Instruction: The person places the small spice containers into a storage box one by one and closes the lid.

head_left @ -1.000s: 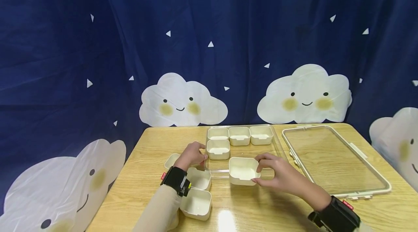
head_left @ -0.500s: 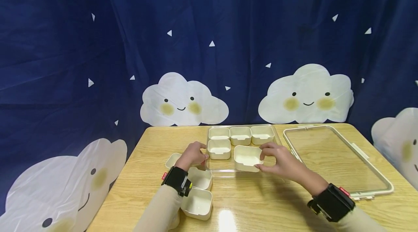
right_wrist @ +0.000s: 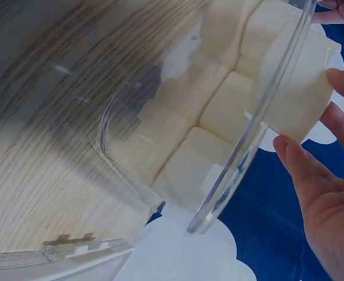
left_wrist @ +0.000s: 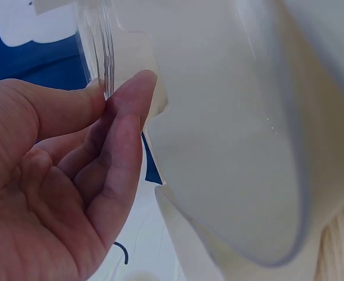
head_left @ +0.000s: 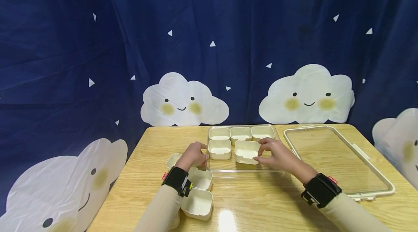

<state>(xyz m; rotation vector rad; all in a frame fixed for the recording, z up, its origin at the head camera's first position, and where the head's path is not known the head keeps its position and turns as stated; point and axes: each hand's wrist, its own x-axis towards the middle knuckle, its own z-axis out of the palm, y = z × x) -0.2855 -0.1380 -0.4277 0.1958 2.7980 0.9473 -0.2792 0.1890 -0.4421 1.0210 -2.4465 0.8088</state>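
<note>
Between the right hand's (head_left: 275, 155) thumb and curled fingers sits a cream cup (head_left: 246, 151), pinched by its right wall and held inside the clear tray (head_left: 243, 169), just right of another cup (head_left: 219, 148). Left of that, the left hand (head_left: 193, 155) pinches the tray's left rim with curled fingers. Spare cups (head_left: 197, 203) lie by its wrist, and a lid (head_left: 336, 159) lies well to the right.

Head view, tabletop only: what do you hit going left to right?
Loose cream cups → left hand on the clear tray's edge → cream cup → right hand holding it → clear lid.
</note>
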